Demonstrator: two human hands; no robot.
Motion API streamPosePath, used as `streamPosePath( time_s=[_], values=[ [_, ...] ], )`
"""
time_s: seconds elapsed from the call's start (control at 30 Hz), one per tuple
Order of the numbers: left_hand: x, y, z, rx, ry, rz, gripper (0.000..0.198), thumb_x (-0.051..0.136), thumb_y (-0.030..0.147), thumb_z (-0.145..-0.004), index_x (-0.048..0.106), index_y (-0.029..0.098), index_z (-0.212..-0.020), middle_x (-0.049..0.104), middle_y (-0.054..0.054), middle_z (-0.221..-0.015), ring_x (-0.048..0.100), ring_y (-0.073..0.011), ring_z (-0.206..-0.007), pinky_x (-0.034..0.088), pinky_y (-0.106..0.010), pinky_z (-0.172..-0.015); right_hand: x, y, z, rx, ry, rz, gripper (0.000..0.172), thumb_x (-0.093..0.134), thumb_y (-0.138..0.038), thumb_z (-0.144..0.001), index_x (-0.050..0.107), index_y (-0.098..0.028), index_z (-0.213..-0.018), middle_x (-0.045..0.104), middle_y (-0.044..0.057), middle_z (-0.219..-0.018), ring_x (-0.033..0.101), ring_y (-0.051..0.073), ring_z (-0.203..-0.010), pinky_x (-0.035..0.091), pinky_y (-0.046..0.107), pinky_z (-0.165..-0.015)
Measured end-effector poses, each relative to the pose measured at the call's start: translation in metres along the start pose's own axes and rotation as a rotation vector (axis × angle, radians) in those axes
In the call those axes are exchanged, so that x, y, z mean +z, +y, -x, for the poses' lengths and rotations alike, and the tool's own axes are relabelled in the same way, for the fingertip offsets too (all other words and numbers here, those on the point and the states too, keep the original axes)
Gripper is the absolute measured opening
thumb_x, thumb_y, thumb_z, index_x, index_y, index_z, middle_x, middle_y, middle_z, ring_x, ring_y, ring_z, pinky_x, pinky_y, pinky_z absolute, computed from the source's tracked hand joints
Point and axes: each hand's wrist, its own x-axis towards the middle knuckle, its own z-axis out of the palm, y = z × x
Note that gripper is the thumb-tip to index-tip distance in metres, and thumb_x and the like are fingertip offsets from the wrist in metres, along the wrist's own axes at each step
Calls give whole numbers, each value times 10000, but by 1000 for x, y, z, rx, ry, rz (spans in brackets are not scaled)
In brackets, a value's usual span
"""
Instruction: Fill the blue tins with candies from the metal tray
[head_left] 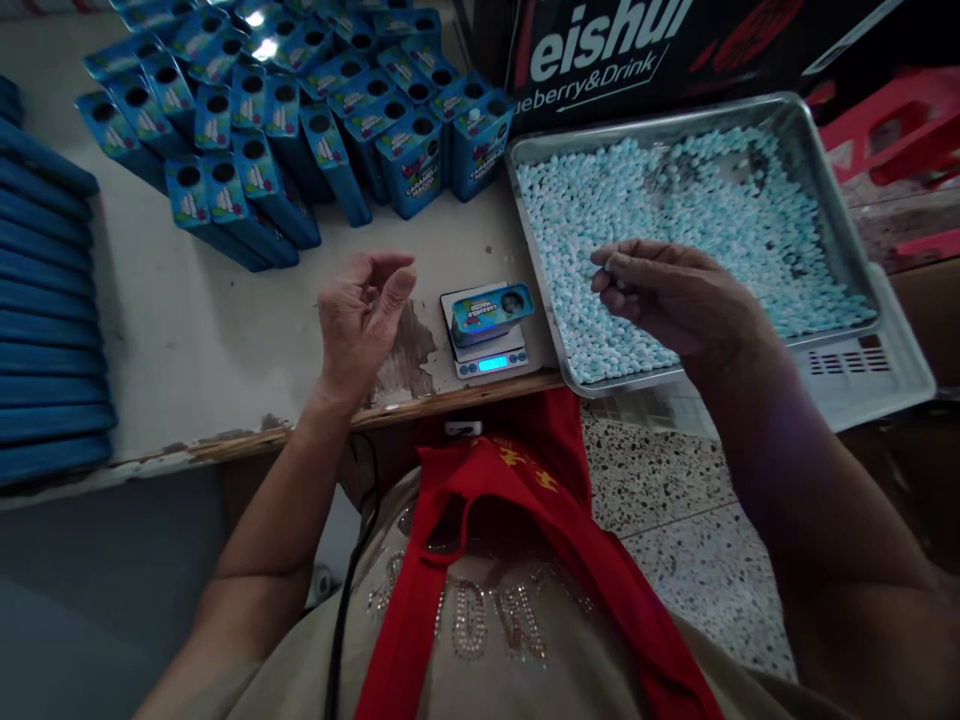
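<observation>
My right hand (675,290) is over a metal tray (804,125) of small white and pale-blue candies (600,215). Its fingers are pinched around a few candies, mostly covered by the fingertips. To the left, my left hand (367,315) hovers above the table with fingers loosely curled, thumb apart and nothing visible in it. Between the hands, a small digital scale (487,358) with a lit display carries a blue candy box (484,312). The box stands upright, its round top hole facing up; no hand touches it.
Several similar blue boxes (259,185) with round top holes crowd the back of the table (247,310). A stack of flat blue pieces (49,300) lies at the left. Behind the tray is a black printed carton (585,65). A wooden edge (450,395) borders the table near my body.
</observation>
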Motion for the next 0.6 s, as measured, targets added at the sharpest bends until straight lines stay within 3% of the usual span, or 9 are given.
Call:
streamPosePath(
  time_s=[0.13, 0.27, 0.37, 0.47, 0.6],
  values=[
    [5, 10, 10, 62, -70, 36, 611, 838, 841, -1019, 804, 315, -1327, 850, -75, -1209, 853, -283, -1125, 719, -475, -997, -7, -1, 0, -21, -38, 20, 88, 958, -236, -997, 889, -212, -949, 730, 26, -791, 591, 92, -631, 510, 195, -543],
    [10, 15, 19, 1, -143, -65, 829, 1057, 759, -830, 738, 312, -1452, 819, -114, -1388, 817, -334, -1316, 706, -468, -1110, -18, -4, 0, -44, 1, 48, 89, 961, -236, -982, 884, -236, -938, 713, 26, -787, 584, 115, -639, 517, 233, -539],
    [16, 14, 26, -24, -188, -78, 940, 1111, 737, -755, 710, 287, -1476, 813, -134, -1446, 813, -340, -1337, 698, -462, -1128, -23, -4, -1, -61, 13, 50, 66, 945, -236, -971, 897, -252, -928, 735, 38, -819, 593, 127, -665, 497, 243, -529],
    [26, 12, 33, 15, -177, -54, 912, 1100, 719, -786, 707, 269, -1475, 823, -127, -1432, 826, -323, -1317, 695, -453, -1125, -25, -3, -1, -83, -2, 43, 73, 970, -280, -940, 901, -255, -938, 733, 34, -829, 589, 124, -673, 489, 243, -542],
    [43, 5, 39, -37, -202, -82, 632, 1025, 620, -924, 767, 264, -1378, 866, -63, -1268, 851, -274, -1150, 701, -402, -1041, -26, 2, -2, -125, 18, 143, 86, 950, -352, -948, 897, -290, -974, 751, 38, -880, 663, 179, -769, 605, 331, -713]
  ],
)
